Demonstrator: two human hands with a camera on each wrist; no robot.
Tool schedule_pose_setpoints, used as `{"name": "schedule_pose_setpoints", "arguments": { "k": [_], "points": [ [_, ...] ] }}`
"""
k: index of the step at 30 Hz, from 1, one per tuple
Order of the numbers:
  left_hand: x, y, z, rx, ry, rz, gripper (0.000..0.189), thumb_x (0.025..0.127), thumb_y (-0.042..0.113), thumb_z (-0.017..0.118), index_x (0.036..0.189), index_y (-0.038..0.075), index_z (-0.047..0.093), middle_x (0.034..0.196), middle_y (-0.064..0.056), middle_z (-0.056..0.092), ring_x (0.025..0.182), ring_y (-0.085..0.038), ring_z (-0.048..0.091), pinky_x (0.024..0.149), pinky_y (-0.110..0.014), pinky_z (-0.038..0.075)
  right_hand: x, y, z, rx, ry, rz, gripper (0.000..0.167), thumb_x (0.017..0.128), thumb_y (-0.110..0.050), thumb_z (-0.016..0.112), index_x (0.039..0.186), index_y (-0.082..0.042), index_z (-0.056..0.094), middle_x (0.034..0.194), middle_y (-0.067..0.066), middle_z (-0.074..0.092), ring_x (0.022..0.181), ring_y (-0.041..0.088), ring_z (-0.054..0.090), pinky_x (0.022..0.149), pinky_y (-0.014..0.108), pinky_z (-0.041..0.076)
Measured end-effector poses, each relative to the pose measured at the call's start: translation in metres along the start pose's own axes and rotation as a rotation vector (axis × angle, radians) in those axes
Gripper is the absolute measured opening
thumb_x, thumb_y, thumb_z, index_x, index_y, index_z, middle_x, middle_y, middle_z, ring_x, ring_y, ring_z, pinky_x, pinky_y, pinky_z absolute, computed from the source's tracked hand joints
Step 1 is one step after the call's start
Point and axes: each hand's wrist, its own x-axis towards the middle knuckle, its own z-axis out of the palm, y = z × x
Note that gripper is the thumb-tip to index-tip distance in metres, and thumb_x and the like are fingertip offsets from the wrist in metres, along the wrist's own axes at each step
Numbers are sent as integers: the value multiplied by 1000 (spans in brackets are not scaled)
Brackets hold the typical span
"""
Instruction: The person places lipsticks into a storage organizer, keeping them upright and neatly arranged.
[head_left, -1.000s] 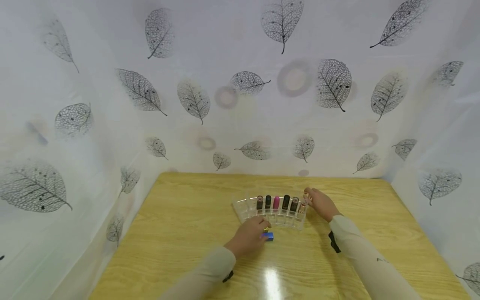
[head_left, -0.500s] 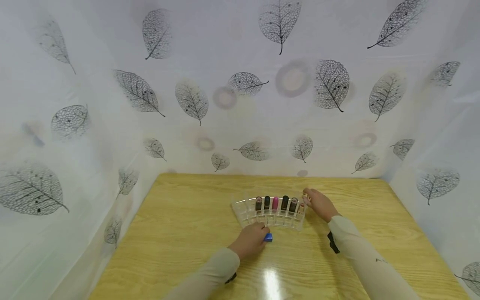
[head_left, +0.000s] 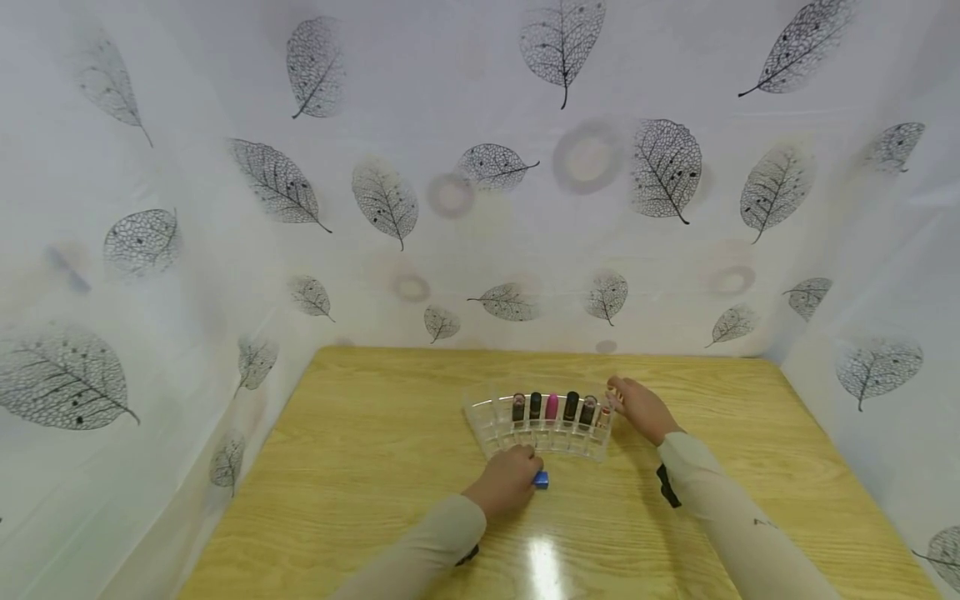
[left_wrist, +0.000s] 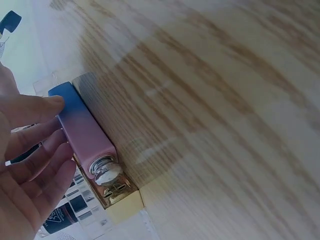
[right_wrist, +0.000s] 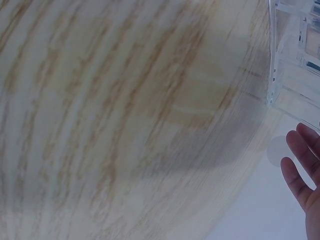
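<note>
In the left wrist view a lipstick tube (left_wrist: 85, 127), blue fading to pink with a clear knob at one end, lies on the table between my left hand's (left_wrist: 30, 150) thumb and fingers. The thumb presses its blue end. Just behind it is a shiny gold case (left_wrist: 119, 194). From the head view, my left hand (head_left: 506, 482) covers most of the tube, in front of a clear curved lipstick holder (head_left: 483, 422). My right hand (head_left: 643, 408) holds the holder's right back corner with thumb and forefinger. Its other fingers (right_wrist: 300, 150) hang loosely apart in the right wrist view.
Several lipsticks stand in the holder's back row, including a pink one (head_left: 552, 407) and a black one (head_left: 572, 405). The wooden table (head_left: 390, 417) is enclosed by pale leaf-print sheeting (head_left: 480, 250) at the back and sides.
My left hand has closed its fingers in and shifted slightly right over the lipstick, whose blue end has moved a little. The gold case is now hidden in the head view. My right hand stays put.
</note>
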Motion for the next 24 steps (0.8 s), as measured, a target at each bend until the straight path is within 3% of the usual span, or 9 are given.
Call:
{"name": "schedule_pose_setpoints", "arguments": {
  "k": [11,18,24],
  "points": [
    [1,3,3,-5,-36,18,14,81,19,69,94,16,65,90,4,63,81,-10,61,69,-20,51,-1,-4,-2,-7,10,-4,22,93,-15,57,108,0,57,90,15,64,76,27,63,65,42,52],
    [0,3,2,-19,-82,42,15,82,23,71,93,17,63,82,7,60,69,-3,54,60,-15,44,-1,-3,-1,6,3,6,22,93,-15,56,109,0,57,92,16,65,77,27,63,67,43,52],
    [-2,1,3,-25,-106,52,15,83,26,70,94,18,64,84,8,62,71,-2,55,63,-14,45,-1,-3,-1,15,-3,13,22,93,-15,56,109,1,57,92,16,65,77,27,63,67,43,52]
  ]
}}
